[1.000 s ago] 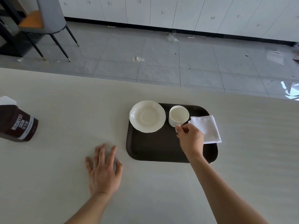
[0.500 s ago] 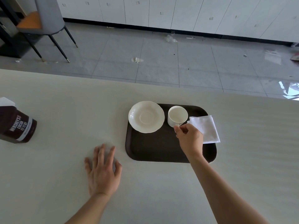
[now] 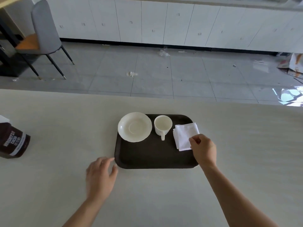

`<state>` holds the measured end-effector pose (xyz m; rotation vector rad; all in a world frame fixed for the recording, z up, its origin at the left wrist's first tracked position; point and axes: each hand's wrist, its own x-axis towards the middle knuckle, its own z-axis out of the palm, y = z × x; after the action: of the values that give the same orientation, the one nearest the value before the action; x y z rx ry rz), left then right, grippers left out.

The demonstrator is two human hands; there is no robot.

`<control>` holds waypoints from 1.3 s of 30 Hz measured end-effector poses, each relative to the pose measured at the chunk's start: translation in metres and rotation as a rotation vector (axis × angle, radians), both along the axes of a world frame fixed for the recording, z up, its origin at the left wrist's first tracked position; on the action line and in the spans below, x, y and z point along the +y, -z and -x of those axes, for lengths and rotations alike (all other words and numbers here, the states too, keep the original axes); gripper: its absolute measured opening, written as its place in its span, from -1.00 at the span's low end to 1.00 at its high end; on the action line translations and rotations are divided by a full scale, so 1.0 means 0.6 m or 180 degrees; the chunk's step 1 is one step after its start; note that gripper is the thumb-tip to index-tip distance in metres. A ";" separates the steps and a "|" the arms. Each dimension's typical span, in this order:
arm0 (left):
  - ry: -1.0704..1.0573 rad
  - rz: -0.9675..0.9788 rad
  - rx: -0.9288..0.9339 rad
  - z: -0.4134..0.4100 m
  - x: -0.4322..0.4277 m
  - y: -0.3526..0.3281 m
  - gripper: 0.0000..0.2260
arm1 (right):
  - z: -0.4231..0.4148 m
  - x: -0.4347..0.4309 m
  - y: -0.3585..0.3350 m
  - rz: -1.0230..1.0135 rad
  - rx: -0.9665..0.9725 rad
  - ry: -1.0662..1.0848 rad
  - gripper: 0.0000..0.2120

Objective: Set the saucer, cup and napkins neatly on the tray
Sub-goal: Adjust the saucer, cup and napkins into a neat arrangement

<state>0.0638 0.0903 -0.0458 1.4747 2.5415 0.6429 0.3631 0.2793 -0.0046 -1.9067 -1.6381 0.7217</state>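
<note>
- Table (image 3: 49, 185): pale, fills the lower half of the frame; broad bare surface at lower left and along the right side.
- Tray (image 3: 152, 159): dark brown, rounded corners, centre of frame. Its near half is bare; the far strip carries all three items.
- Cocoa carton (image 3: 12, 141): brown, at the left edge of the frame, well apart from the tray.
- Left hand (image 3: 100, 176): lower centre-left, blurred. Fingers spread and loosely open, holding nothing; fingertips just beside the tray's near left corner. Cannot tell whether they touch the rim.
- Right hand (image 3: 203, 151): right of centre, over the tray's right edge. Thumb and forefinger drawn narrow, pinching the near right part of the napkins; other fingers curled under.
- Saucer (image 3: 134, 126): cream, upper left of the tray, its left rim overhanging the tray's edge.
- Napkins (image 3: 184, 136): white folded stack, upper right of the tray, skewed to the tray's edges, far corner reaching the right rim.
- Cup (image 3: 163, 125): cream, upright, between saucer and napkins, handle pointing toward the viewer. Narrow gaps on both sides.
</note>
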 end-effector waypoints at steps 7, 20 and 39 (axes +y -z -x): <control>0.1192 -0.0247 -0.0794 -0.207 0.109 -0.053 -0.87 | -0.067 0.026 0.020 0.0120 -0.0272 0.0042 -0.85; 0.1193 0.0282 -0.0904 -0.298 0.246 -0.020 -0.71 | -0.081 0.055 0.032 0.0406 -0.0341 -0.0132 -0.86; 0.1068 -0.0080 -0.0518 -0.309 0.223 -0.016 -0.86 | -0.065 0.031 0.040 0.0035 -0.0457 -0.0617 -0.77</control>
<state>0.2493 0.2243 -0.0363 1.7250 2.1068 0.7086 0.4021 0.2980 -0.0285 -1.8620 -1.9319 0.6834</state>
